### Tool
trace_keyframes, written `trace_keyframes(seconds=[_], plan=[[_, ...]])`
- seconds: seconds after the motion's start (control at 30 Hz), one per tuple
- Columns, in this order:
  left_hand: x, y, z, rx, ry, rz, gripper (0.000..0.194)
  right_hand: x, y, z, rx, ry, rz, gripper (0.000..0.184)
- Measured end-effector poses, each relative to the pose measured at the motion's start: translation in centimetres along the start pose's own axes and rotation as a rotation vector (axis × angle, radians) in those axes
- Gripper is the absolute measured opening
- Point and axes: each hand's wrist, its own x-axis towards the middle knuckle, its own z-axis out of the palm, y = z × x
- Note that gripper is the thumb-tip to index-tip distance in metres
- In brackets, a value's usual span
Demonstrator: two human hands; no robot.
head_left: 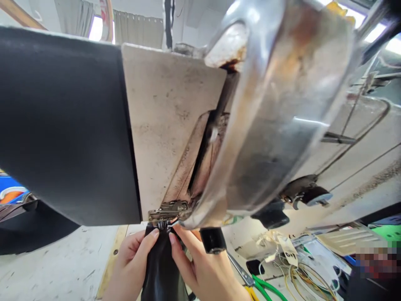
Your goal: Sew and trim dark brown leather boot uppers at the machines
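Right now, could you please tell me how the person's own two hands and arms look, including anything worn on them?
The bare, ungloved left hand and the bare, ungloved right hand have slim fingers, with no ring in sight. The thumbnails look short. No sleeve, watch, bracelet or marking shows; the picture's bottom edge cuts off the rest, so clothing farther up cannot be told.

Bright overall; window [96, 29] blown out; glare on metal housing [275, 113]; edges stretched
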Motion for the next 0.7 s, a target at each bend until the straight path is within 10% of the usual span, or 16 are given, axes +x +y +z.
trace_keyframes(seconds=[0.7], plan=[[-0.1,1.4,1.0,-0.153,-0.003,-0.090,0.050,0.5,0.4,0.1,0.068,-0.031,0.050,0.031]])
